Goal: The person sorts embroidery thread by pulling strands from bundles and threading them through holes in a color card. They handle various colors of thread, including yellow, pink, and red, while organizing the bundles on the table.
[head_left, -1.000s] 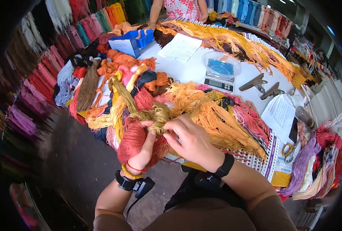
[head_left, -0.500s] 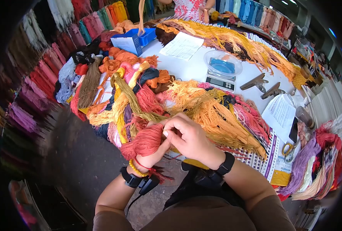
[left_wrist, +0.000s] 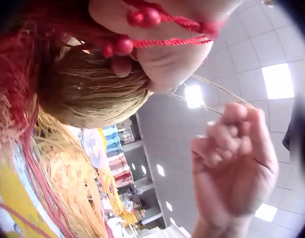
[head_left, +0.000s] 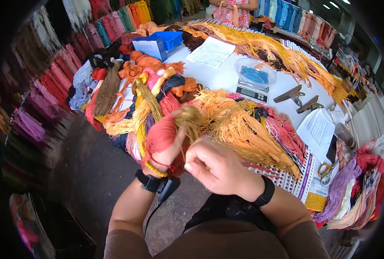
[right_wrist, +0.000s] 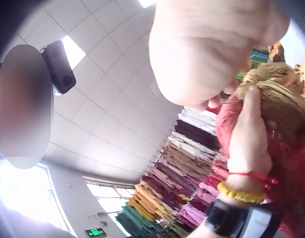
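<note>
My left hand [head_left: 169, 154] grips a red yarn skein [head_left: 159, 131] together with an olive-gold skein [head_left: 189, 121], its thumb [right_wrist: 250, 116] lying along them in the right wrist view. My right hand [head_left: 220, 166] is just to the right and nearer my body, fingers curled in. Thin olive threads [left_wrist: 224, 88] run from beside the left hand to the pinched fingertips of the right hand [left_wrist: 234, 168] in the left wrist view. The olive skein's gathered bulge [left_wrist: 93, 94] shows below the left hand there.
Heaped skeins [head_left: 239, 129] in orange, pink and yellow cover the near table. Farther back are a blue box [head_left: 171, 39], a paper sheet [head_left: 211, 52], a scale [head_left: 252, 93] bearing a clear bowl, and clamps [head_left: 289, 94]. Scissors [head_left: 325, 169] lie right. Another person [head_left: 237, 13] stands opposite.
My right hand has drawn back from the skeins toward my body, pulling thread. The left hand has turned, bringing the olive skein back into sight. The person opposite has lifted peach yarn from the blue box.
</note>
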Tool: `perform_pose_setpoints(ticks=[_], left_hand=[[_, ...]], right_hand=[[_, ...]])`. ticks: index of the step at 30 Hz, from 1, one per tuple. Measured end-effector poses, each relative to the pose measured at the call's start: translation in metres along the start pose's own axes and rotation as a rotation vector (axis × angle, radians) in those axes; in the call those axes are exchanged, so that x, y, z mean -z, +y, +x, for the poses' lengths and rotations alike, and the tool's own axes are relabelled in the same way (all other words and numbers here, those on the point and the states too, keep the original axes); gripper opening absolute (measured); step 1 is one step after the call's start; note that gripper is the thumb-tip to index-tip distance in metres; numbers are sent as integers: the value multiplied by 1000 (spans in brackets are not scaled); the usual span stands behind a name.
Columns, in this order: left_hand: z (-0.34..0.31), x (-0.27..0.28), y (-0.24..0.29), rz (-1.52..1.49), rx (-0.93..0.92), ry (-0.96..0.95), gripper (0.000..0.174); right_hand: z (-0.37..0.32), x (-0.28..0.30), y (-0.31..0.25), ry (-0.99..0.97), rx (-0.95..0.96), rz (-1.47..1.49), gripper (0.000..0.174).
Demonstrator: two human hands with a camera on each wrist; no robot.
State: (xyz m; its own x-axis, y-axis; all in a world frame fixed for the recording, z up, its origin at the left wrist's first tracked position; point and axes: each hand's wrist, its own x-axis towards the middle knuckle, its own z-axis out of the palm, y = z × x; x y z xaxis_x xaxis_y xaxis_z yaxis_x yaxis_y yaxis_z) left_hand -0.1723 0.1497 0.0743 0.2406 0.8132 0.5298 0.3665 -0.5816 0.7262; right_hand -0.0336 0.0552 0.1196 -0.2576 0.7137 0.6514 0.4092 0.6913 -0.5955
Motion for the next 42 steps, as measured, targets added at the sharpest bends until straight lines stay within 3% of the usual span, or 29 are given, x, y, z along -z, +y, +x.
perform_pose_setpoints(ticks=[2,8,10,11,14,16,18,21,28,31,34,36,38,42], left_hand=[[6,7,-15,-63,-20,91,27],[29,30,-59,97,52,290,26],[38,35,-82,51,28,385,26],[41,35,-99,-95,117,409,27],[43,38,-92,17,73,396,29],[43,35,-78,64,58,386,29],[43,32,-66,220,115,367,30],[46,25,-87,-16,133,378,29],[45,21,-99,-142,164,403,27],[45,24,-106,-51,136,392,27],[44,25,-115,-73,156,411,27],[43,21,-107,-137,183,423,28],[41,16,-83,214,34,321,29],[44,4,-91,279,24,290,29]], right_hand=[[-2,7,-17,-205,-97,167,10],[-27,40,-40,-328,-178,182,10],[-33,63,-49,-388,-260,203,8],[-36,75,-55,-386,-257,202,8],[-53,103,-62,-395,-320,158,7],[-64,112,-60,-336,-480,67,7],[-71,112,-56,-371,-474,29,7],[-80,107,-55,-326,-375,-52,7],[-88,115,-50,-359,-450,-32,7],[-94,131,-51,-435,-413,-1,7],[-121,170,-68,-144,-699,-155,5],[-133,185,-72,-53,-634,-317,4],[-142,194,-74,40,-692,-539,7],[-152,197,-58,141,-820,-518,10]])
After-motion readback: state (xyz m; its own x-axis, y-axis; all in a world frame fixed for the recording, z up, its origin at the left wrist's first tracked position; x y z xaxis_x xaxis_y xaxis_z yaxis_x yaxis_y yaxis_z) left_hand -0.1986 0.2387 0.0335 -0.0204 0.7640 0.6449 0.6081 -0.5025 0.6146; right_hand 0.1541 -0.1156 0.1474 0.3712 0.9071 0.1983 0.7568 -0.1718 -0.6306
